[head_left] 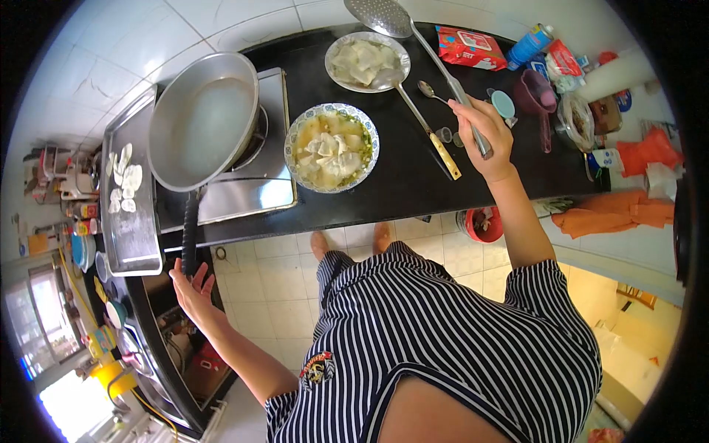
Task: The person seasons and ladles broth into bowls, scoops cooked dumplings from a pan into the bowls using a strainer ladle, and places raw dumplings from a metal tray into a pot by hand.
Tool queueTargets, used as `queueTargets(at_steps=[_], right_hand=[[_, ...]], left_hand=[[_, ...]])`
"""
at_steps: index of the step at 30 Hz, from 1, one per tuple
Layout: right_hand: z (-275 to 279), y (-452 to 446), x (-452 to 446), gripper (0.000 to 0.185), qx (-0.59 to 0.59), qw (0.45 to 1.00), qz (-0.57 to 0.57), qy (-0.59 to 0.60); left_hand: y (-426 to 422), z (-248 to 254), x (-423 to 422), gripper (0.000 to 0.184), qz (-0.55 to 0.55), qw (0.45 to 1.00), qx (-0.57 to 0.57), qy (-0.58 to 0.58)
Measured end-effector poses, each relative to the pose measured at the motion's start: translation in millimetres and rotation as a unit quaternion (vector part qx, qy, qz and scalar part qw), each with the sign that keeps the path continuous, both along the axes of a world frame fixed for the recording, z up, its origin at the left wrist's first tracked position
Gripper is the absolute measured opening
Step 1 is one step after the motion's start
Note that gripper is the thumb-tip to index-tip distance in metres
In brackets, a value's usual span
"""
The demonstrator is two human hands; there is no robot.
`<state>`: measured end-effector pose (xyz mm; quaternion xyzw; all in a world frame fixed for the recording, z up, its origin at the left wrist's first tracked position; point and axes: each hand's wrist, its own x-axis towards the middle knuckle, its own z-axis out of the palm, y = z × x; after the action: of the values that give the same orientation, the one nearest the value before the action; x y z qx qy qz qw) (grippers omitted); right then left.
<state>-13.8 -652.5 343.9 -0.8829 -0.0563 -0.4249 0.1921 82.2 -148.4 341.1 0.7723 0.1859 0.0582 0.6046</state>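
My right hand (484, 140) is closed around the grey handle of a slotted skimmer (380, 16), whose perforated head is raised over the back of the counter. My left hand (196, 295) has its fingers apart at the end of the black handle of a deep pan (207, 122); whether it touches the handle is hard to tell. Cloudy liquid fills the pan on the stove. A patterned bowl (291, 159) of dumplings in broth with greens stands beside the stove. Behind it, a plate (331, 53) of dumplings has a ladle (413, 105) resting in it.
On the left, a metal tray (136, 240) carries several pale dumplings. A red packet (469, 48), a blue spray can (529, 46) and a purple dipper (533, 92) stand at the back right. A small spoon (427, 89) lies near the ladle. Below the counter is a red bucket (484, 235).
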Motion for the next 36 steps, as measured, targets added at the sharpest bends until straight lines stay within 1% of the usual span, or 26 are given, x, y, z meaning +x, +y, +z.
queueTargets(at_steps=[2, 3, 4, 5, 6, 8, 10, 11, 12, 13, 15, 17, 19, 20, 22, 24, 25, 26, 27, 28, 30, 31, 32, 34, 35, 36], right_hand=[[-1, -7, 4, 0.023, 0.021, 1.000, 0.015, 0.004], [-8, -4, 7, 0.018, 0.143, 0.989, 0.017, -0.019], [-12, 0, 11, 0.014, 0.265, 0.963, 0.018, -0.039], [-11, 3, 15, 0.013, 0.382, 0.923, -0.016, -0.050], [4, 13, 21, 0.017, 0.471, 0.874, -0.061, -0.101], [21, 16, 24, 0.020, 0.566, 0.803, -0.068, -0.172], [24, 16, 23, 0.022, 0.636, 0.742, -0.030, -0.210], [28, 21, 24, 0.025, 0.655, 0.730, -0.024, -0.195], [34, 34, 28, 0.028, 0.674, 0.717, -0.015, -0.177], [41, 55, 34, 0.031, 0.676, 0.719, -0.005, -0.162], [57, 107, 42, 0.038, 0.675, 0.728, 0.026, -0.117], [73, 181, 53, 0.037, 0.685, 0.719, 0.080, -0.087], [81, 251, 59, 0.036, 0.699, 0.701, 0.131, -0.058], [78, 282, 62, 0.035, 0.714, 0.664, 0.221, -0.019], [83, 378, 67, 0.035, 0.726, 0.620, 0.295, 0.009], [77, 480, 73, 0.035, 0.745, 0.550, 0.373, 0.055], [72, 519, 76, 0.034, 0.744, 0.551, 0.369, 0.081], [67, 561, 77, 0.033, 0.753, 0.522, 0.382, 0.119], [64, 600, 80, 0.031, 0.748, 0.508, 0.400, 0.149], [58, 637, 81, 0.029, 0.748, 0.505, 0.390, 0.183], [45, 706, 82, 0.027, 0.744, 0.490, 0.381, 0.248], [33, 727, 82, 0.028, 0.728, 0.495, 0.393, 0.267], [22, 752, 80, 0.030, 0.713, 0.498, 0.402, 0.286], [-9, 796, 78, 0.031, 0.686, 0.538, 0.391, 0.295], [-15, 811, 78, 0.030, 0.669, 0.526, 0.402, 0.338], [-19, 827, 78, 0.030, 0.663, 0.511, 0.416, 0.356]], left_hand=[[-3, -3, -2, 0.065, 0.011, 1.000, -0.012, 0.006], [0, -5, -2, 0.065, 0.014, 1.000, -0.024, 0.006], [4, -4, 0, 0.065, 0.017, 0.999, -0.036, 0.005], [8, -5, 2, 0.065, 0.016, 0.998, -0.057, 0.006], [10, -6, 2, 0.065, 0.015, 0.997, -0.076, 0.008], [14, -5, 2, 0.063, 0.022, 0.992, -0.125, 0.003], [23, -7, 4, 0.063, 0.031, 0.986, -0.164, 0.020], [36, -17, 9, 0.063, 0.023, 0.985, -0.170, 0.029], [45, -20, 7, 0.061, 0.010, 0.989, -0.148, 0.008], [49, -14, 5, 0.061, 0.004, 0.992, -0.128, 0.009], [64, -2, -4, 0.058, 0.014, 0.991, -0.125, -0.057], [93, 11, -7, 0.047, 0.054, 0.982, -0.129, -0.124], [120, 24, -24, 0.034, 0.048, 0.973, -0.129, -0.184], [136, 29, -32, 0.027, 0.033, 0.969, -0.136, -0.204], [172, 40, -50, 0.027, -0.017, 0.969, -0.160, -0.186], [216, 38, -57, 0.029, -0.073, 0.967, -0.182, -0.165], [231, 40, -59, 0.033, -0.080, 0.965, -0.197, -0.153], [247, 40, -59, 0.038, -0.089, 0.963, -0.213, -0.139], [264, 40, -57, 0.044, -0.091, 0.962, -0.229, -0.118], [281, 38, -55, 0.044, -0.084, 0.963, -0.227, -0.120], [316, 36, -48, 0.051, -0.010, 0.916, -0.393, -0.081], [327, 32, -44, 0.050, 0.020, 0.898, -0.430, -0.090], [345, 29, -42, 0.050, 0.036, 0.899, -0.427, -0.091], [380, 18, -38, 0.042, 0.041, 0.893, -0.439, -0.090], [395, 13, -36, 0.034, 0.066, 0.904, -0.416, -0.076], [407, 7, -33, 0.031, 0.111, 0.904, -0.404, -0.080]])
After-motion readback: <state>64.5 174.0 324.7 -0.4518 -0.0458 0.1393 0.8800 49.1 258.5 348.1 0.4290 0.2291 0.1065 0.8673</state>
